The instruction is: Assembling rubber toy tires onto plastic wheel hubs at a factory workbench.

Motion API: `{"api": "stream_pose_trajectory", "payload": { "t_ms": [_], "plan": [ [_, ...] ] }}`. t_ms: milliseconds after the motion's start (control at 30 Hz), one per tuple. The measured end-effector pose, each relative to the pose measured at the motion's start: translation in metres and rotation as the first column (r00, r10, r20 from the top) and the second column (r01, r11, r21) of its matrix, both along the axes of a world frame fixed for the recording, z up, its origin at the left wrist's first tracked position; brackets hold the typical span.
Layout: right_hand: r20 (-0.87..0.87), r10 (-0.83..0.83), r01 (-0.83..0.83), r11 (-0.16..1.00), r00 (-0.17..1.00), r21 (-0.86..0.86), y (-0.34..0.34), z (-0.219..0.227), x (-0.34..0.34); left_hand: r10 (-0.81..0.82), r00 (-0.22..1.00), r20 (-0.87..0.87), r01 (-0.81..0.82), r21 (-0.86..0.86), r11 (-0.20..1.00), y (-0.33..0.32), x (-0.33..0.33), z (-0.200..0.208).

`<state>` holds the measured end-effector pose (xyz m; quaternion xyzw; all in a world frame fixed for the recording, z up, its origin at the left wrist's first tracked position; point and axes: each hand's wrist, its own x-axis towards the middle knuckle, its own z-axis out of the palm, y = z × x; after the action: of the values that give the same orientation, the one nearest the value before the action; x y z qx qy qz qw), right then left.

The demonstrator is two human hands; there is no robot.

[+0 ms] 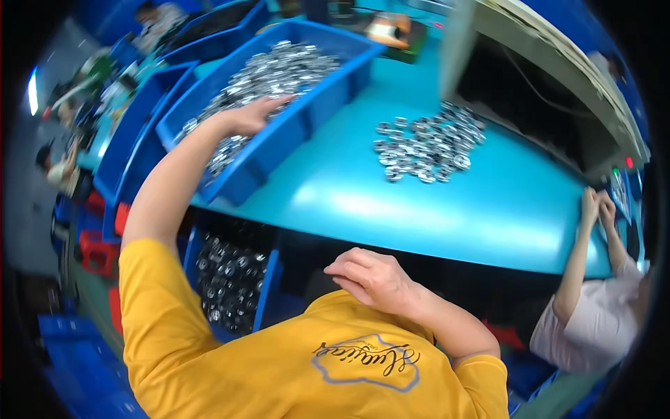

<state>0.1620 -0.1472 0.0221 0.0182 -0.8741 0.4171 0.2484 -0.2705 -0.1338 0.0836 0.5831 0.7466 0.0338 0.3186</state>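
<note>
Over metal parts (287, 64) in a left-side blue bin (314, 115), my left hand (255, 117) is spread; right hand's (377, 279) grip, I can't tell.

Small round parts (279, 70), upper left, look like shiny metal; their blue bin (296, 133) looks smooth, semi-glossy plastic. Centre, the turquoise tabletop (342, 199) gleams smooth and glossy. Bottom, the yellow shirt (258, 370) is matt cloth.

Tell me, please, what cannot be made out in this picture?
Head view:
Left hand: blurred; any grip on metal parts unclear.
Right hand: palm hidden by the hand itself.
Blue bin under left hand: floor covered by these parts.
Co-worker's hands: too small to show any held thing.
</note>
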Motion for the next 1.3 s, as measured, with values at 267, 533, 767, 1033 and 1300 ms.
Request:
{"api": "stream_pose_trajectory", "payload": {
  "t_ms": [267, 533, 767, 1033, 1300],
  "plan": [
    [-0.044, -0.124, 0.123, 0.992, 0.991, -0.042, 0.078, 0.028, 0.051, 0.208, 0.936, -0.283, -0.037, 0.511, 0.859, 0.026, -0.052, -0.090],
    [-0.076, -0.270, 0.273, 0.961, 0.960, 0.044, 0.142, 0.038, 0.073, 0.371, 0.929, -0.013, -0.303, 0.553, 0.777, 0.022, -0.038, -0.045],
    [0.008, -0.453, 0.453, 0.891, 0.891, 0.002, 0.188, 0.048, 0.086, 0.388, 0.850, 0.356, -0.526, 0.609, 0.593, 0.008, 0.060, 0.086],
    [0.003, -0.627, 0.614, 0.764, 0.779, 0.197, 0.277, 0.021, 0.070, 0.117, 0.912, 0.392, -0.308, 0.468, 0.828, 0.107, 0.212, 0.057],
    [0.030, -0.821, 0.786, 0.555, 0.569, 0.274, 0.342, -0.014, 0.059, -0.034, 0.992, -0.121, 0.086, 0.459, 0.884, 0.172, 0.207, -0.041]
  ]
}}
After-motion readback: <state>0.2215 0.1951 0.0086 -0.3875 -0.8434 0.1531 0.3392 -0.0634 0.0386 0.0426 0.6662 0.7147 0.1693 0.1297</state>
